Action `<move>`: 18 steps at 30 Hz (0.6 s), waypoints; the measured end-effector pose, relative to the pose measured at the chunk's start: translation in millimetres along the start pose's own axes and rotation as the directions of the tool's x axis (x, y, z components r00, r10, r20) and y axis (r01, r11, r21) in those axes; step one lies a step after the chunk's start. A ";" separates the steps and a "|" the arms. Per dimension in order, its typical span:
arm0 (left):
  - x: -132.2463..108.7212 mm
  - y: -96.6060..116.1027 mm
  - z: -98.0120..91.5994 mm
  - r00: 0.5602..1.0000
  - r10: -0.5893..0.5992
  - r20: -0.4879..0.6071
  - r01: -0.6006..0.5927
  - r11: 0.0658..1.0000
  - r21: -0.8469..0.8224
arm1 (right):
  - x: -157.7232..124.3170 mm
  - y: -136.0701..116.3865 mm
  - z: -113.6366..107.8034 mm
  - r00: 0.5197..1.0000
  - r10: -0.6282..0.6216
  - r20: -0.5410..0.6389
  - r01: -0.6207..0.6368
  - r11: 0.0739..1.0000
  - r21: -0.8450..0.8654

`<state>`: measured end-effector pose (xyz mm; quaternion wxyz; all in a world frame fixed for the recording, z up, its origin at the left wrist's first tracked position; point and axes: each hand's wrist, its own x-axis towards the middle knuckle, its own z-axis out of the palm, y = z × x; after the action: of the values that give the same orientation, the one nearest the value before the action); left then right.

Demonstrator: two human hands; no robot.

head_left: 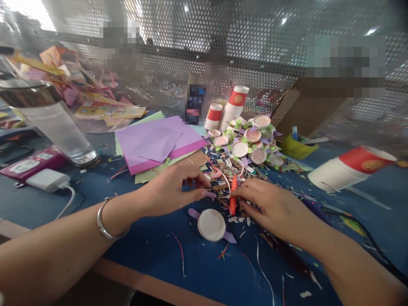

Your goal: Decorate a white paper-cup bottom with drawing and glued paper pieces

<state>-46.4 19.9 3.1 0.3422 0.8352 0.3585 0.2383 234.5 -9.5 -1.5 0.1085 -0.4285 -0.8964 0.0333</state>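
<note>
A small purple paper scrap [209,194] is pinched in the closed fingertips of the left hand [174,187]. A slim orange-red tool [233,193], its kind hard to make out, is gripped by the right hand [270,206]. At 6 o'clock of both, a white round paper disc [211,224] is laid on the blue tabletop [165,250], its purple tabs partly hidden.

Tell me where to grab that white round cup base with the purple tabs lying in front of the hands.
Pinch the cup base across its white rim, coming straight down from above: it lies flat on the blue table, so nothing fits beneath. Purple tabs stick out upper left and lower right; probably take the bare lower-left and upper-right edges.
</note>
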 end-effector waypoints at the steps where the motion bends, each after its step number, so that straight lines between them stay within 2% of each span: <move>1: -0.6 1.1 -0.4 0.999 0.019 0.029 -0.019 1.000 0.002 | 0.1 -0.3 2.8 1.000 -0.024 0.011 0.024 0.999 -0.025; 6: -5.1 5.4 0.3 0.967 0.079 0.243 -0.092 0.995 0.042 | 1.9 0.0 8.5 0.993 -0.113 0.016 0.115 0.981 -0.158; 12: -7.2 6.2 6.8 0.961 0.105 0.256 -0.136 0.985 0.105 | 6.1 -2.8 7.2 0.977 -0.215 0.013 0.208 0.930 -0.302; 18: -3.9 3.5 10.2 0.950 0.130 0.284 -0.164 0.982 0.098 | 9.7 -3.5 5.3 0.959 -0.283 -0.023 0.254 0.890 -0.378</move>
<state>-40.8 11.1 -1.5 0.3192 0.9037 0.2578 0.1223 224.8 -4.0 -4.5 0.0637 -0.3143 -0.9320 -0.1688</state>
